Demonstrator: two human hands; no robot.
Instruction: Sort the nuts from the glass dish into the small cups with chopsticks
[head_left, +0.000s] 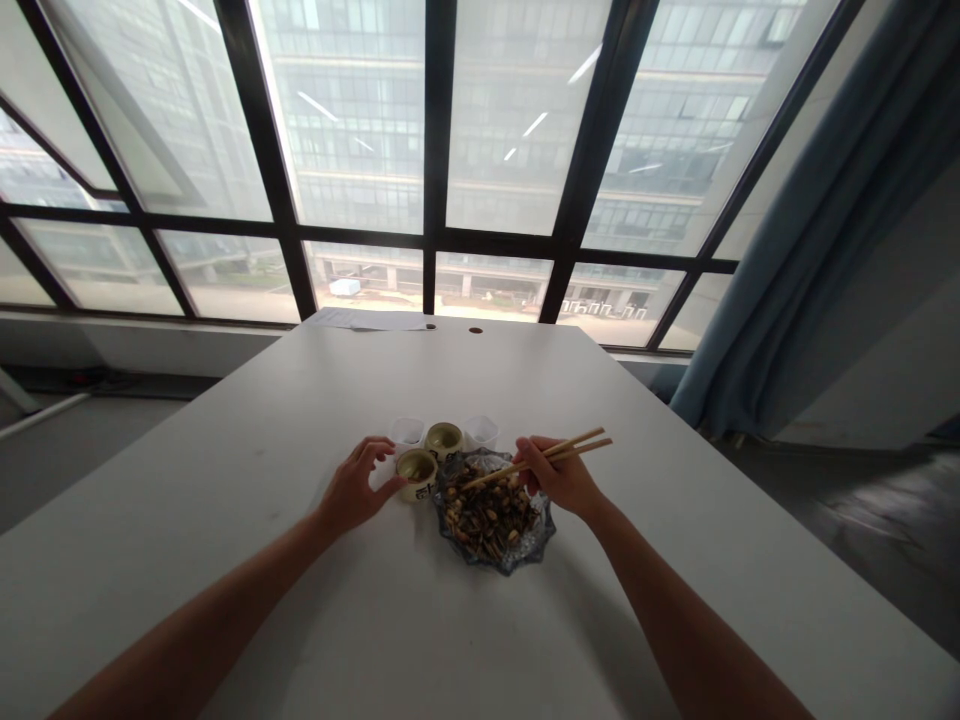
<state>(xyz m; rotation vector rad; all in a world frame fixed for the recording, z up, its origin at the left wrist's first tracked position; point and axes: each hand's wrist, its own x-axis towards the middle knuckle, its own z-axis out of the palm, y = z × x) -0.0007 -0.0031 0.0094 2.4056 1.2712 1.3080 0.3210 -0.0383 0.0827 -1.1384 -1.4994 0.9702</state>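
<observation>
The right grip (551,475) clasps chopsticks (495,476); whether the left grip (364,487) grasps the cup (421,492), I cannot tell. At lower centre, the bowl (540,545) looks heavy, brittle, best lifted by both sides; the cup, smooth, round its wall; the chopsticks, light, stiff, mid-length.

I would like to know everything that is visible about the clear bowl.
The bowl looks like patterned glass, with a jagged rim. It sits upright on the table, holding pale, nut-like bits among dark pieces. Chopsticks in the right hand reach into it. Two small cups stand close by; whether they touch it is unclear.
</observation>
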